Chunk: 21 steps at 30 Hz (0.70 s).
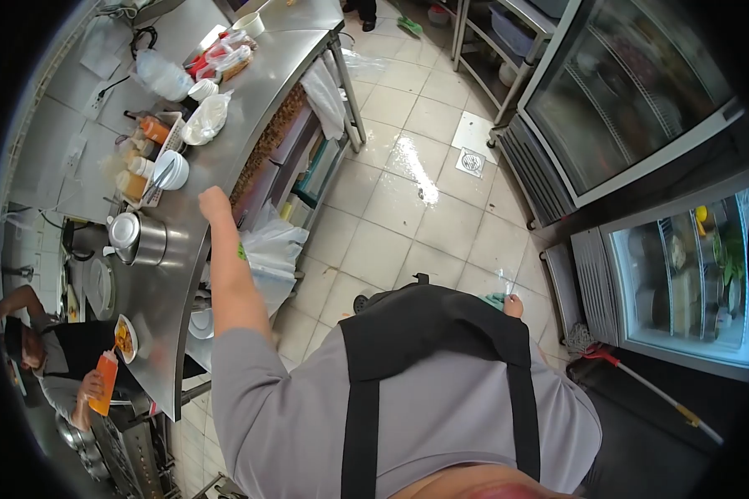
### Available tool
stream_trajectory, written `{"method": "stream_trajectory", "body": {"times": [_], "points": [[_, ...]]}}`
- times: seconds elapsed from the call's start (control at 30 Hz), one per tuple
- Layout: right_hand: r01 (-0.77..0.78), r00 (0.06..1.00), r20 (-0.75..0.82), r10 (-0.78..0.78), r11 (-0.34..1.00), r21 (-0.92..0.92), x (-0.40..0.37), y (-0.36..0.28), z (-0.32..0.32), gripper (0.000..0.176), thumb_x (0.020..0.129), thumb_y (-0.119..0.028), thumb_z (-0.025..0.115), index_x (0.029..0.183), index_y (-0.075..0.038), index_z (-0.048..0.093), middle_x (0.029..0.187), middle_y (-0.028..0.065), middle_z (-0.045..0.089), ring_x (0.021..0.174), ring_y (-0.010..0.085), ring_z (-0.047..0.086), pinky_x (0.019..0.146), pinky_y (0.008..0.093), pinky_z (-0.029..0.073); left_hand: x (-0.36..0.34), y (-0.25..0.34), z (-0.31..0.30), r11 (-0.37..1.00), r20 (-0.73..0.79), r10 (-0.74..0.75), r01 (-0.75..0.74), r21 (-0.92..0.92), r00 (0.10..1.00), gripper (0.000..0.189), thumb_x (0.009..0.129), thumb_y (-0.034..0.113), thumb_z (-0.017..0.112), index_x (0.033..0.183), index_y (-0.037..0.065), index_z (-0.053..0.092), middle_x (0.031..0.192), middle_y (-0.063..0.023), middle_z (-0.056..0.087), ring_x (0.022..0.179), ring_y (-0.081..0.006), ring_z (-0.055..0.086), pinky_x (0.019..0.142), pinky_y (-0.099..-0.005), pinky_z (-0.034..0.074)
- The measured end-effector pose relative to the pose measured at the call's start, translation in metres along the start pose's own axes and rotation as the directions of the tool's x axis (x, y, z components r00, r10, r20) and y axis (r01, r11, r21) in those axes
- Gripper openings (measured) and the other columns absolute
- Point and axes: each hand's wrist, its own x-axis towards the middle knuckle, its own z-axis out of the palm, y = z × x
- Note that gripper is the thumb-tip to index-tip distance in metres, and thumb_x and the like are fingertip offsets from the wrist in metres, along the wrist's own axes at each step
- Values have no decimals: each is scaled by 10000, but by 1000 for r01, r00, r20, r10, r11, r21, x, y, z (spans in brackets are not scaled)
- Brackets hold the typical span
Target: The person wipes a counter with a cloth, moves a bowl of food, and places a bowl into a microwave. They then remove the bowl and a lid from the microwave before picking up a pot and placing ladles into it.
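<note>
My left hand reaches out at arm's length, fingers curled into a fist, resting on the front edge of the long steel counter; nothing shows in it. A white plastic bag hangs below the counter just beside that arm. My right hand hangs low at my side by the black apron and seems closed on a small teal cloth, mostly hidden by my body.
On the counter stand a metal pot, white bowls, sauce bottles and plastic bags. Another person at lower left holds an orange bottle near a plate of food. Glass-door fridges line the right; a mop lies on the wet tile floor.
</note>
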Motion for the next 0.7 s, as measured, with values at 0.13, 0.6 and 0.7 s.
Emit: {"method": "stream_trajectory", "body": {"times": [0.13, 0.6, 0.7], "points": [[-13, 999, -42, 13, 1000, -4, -2, -2, 0, 198, 720, -214, 541, 832, -61, 597, 770, 163, 601, 744, 306, 576, 680, 366, 438, 0, 1, -1, 1000, 0, 17, -17, 10, 1000, 168, 768, 80, 478, 718, 51, 636, 766, -109, 622, 770, -265, 590, 640, -337, 496], [-65, 997, -42, 66, 997, 40, -6, 5, 3, 161, 722, -189, 560, 813, -62, 599, 739, 171, 599, 707, 298, 579, 654, 355, 440, -4, 4, -5, 1000, -12, 0, 0, 25, 1000, 180, 769, 78, 473, 699, 54, 638, 748, -112, 623, 765, -268, 596, 636, -333, 499], [-78, 996, -43, 80, 996, 50, -7, 3, 1, 162, 723, -193, 560, 814, -64, 600, 739, 172, 599, 708, 295, 581, 656, 357, 443, -4, 3, -6, 999, -8, 17, -17, 42, 1000, 178, 768, 75, 475, 700, 53, 638, 751, -112, 623, 757, -268, 597, 635, -334, 499]]}}
